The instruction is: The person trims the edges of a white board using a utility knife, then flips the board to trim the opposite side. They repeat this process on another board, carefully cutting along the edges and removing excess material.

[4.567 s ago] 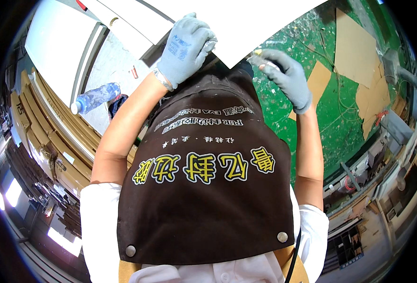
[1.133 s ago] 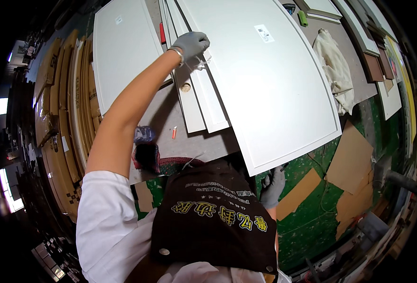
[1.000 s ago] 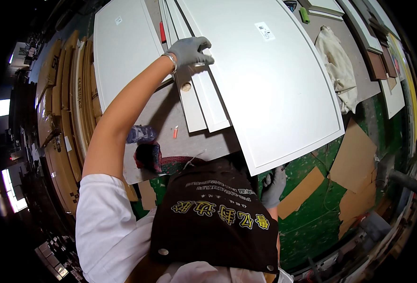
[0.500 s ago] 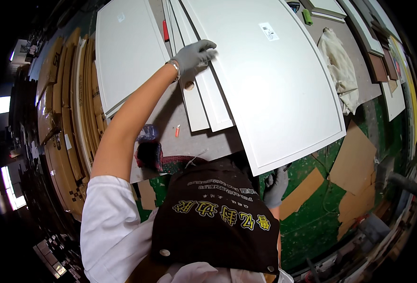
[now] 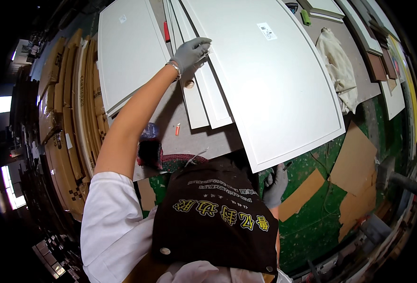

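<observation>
My left hand (image 5: pixel 192 53), in a grey glove, is at the left long edge of a large white panel (image 5: pixel 274 89) with a raised border and a small label. Its fingers are curled together on that edge, the thumb partly hidden. Under the large panel lie narrower white panels (image 5: pixel 200 101), overlapping and slightly fanned out. My right hand (image 5: pixel 275 185), also gloved, is low beside the panel's near edge, partly hidden by my dark apron (image 5: pixel 218 212). Its fingers are curled, and a small dark tip shows by them; what it is I cannot make out.
Another white panel (image 5: pixel 130 52) lies to the left. On the worktable (image 5: pixel 170 144) are an orange lighter-like object (image 5: pixel 177 129) and a cream cloth (image 5: pixel 337 66). Flattened cartons (image 5: pixel 69 118) stand at the left. Cardboard pieces (image 5: pixel 354 160) lie on the green floor (image 5: pixel 307 231).
My left hand's fingers have drawn back from the panel's face and curled in at its edge. The right hand has barely moved. The view has shifted slightly.
</observation>
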{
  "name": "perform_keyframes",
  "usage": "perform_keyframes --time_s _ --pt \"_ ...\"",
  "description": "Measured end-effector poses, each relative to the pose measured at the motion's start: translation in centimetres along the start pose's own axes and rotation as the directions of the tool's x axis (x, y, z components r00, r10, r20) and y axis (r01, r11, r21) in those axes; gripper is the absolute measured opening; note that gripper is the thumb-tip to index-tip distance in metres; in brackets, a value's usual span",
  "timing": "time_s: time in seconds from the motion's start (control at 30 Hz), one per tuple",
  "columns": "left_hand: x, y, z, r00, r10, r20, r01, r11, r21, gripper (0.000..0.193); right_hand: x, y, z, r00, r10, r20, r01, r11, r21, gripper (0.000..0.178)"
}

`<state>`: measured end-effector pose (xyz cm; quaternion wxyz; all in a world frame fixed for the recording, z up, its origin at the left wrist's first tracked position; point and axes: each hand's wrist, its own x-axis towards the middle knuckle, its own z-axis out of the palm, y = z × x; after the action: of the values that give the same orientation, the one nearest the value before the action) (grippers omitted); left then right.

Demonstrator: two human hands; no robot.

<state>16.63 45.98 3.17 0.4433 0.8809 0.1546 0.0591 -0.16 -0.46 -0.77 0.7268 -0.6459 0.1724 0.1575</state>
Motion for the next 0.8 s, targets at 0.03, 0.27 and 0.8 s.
perform_keyframes --time_s 0.03,0.27,0.8 --pt "-0.4 1.3 -0.2 0.998 -0.054 0.031 0.048 0.988 0.149 0.036 0.1 0.4 -0.1 0.999 -0.032 -0.009 0.032 0.999 -0.029 0.034" --pt "-0.8 3.9 -0.3 0.987 0.052 0.153 -0.139 0.754 0.642 0.028 -0.2 -1.7 1.2 0.998 0.061 -0.013 -0.061 0.998 -0.022 0.035" --pt "17.2 -8.1 -24.5 0.931 0.263 -0.253 -0.225 0.96 0.169 0.024 -0.3 -3.6 2.9 0.987 0.073 -0.145 -0.058 0.993 0.103 0.037"
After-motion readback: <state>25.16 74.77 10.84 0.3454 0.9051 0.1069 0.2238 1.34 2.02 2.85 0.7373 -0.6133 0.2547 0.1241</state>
